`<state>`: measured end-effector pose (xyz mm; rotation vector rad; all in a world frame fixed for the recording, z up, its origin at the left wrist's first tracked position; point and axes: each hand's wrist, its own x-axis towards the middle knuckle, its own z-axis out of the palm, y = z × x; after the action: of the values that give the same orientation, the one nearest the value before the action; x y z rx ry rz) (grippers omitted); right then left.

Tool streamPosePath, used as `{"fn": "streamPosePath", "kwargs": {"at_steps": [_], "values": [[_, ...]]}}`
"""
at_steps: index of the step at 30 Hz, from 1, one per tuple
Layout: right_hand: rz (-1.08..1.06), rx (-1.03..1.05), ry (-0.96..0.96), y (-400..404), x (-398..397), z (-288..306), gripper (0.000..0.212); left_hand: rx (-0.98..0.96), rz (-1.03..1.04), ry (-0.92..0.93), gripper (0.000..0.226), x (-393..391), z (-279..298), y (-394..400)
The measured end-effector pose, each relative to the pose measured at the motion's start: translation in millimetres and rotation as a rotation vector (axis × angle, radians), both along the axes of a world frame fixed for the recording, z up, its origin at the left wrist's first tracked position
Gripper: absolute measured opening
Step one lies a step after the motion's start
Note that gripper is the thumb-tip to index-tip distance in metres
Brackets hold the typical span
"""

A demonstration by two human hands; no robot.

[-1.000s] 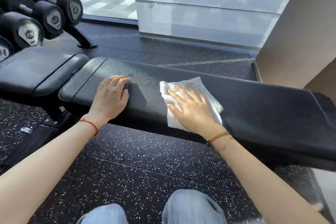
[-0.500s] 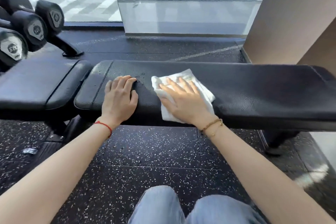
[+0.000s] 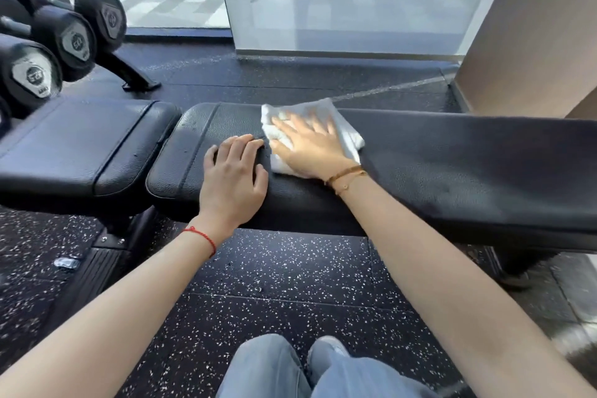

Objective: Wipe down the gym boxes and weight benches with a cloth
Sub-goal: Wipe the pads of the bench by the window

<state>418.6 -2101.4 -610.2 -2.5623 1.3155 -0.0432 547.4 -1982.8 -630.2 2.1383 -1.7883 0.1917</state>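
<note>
A long black padded weight bench (image 3: 452, 165) runs across the view, with its shorter seat pad (image 3: 80, 145) to the left. A white folded cloth (image 3: 342, 126) lies on the long pad toward its left end. My right hand (image 3: 310, 149) presses flat on the cloth, fingers spread and blurred from motion. Just left of it, my left hand (image 3: 234, 178) rests palm-down on the pad's front edge, holding nothing and nearly touching the cloth.
Black dumbbells (image 3: 68, 39) sit on a rack at the upper left, one rack foot (image 3: 135, 77) reaching onto the speckled rubber floor (image 3: 274, 278). A glass wall (image 3: 355, 10) stands behind the bench and a tan wall (image 3: 533, 35) at right. My knees (image 3: 290, 368) show below.
My right hand has pushed the cloth away from me, toward the pad's far edge. My left hand stays planted on the front edge. The camera view has shifted.
</note>
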Motion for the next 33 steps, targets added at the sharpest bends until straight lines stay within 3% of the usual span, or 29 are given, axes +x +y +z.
{"fn": "streamPosePath", "kwargs": {"at_steps": [5,9,13,16,19,27,33], "values": [[0.060,-0.126,-0.008,21.2,-68.9,-10.8,0.055,-0.004,0.007,0.003,0.053,-0.8,-3.2,-0.1],[-0.094,-0.086,0.070,-15.0,-112.8,2.6,0.056,-0.016,0.010,-0.001,0.054,-2.7,-3.7,-0.1],[-0.202,-0.269,0.034,-44.9,-65.6,16.2,0.049,-0.016,0.018,-0.008,0.053,-3.9,-3.2,-0.5],[-0.096,-0.121,0.085,-31.7,-27.3,4.2,0.054,-0.019,0.016,-0.007,0.053,-3.4,-3.6,-0.2],[-0.017,-0.042,0.017,3.7,-29.2,-2.8,0.056,-0.028,0.002,0.000,0.053,-1.7,-4.3,0.1],[0.023,-0.518,0.036,86.0,-149.3,-24.8,0.073,-0.053,-0.013,0.010,0.052,-0.4,-4.1,1.8],[-0.027,-0.782,0.029,101.3,-108.2,-57.5,0.074,-0.046,0.009,0.020,0.052,-4.4,-2.7,1.0]]}}
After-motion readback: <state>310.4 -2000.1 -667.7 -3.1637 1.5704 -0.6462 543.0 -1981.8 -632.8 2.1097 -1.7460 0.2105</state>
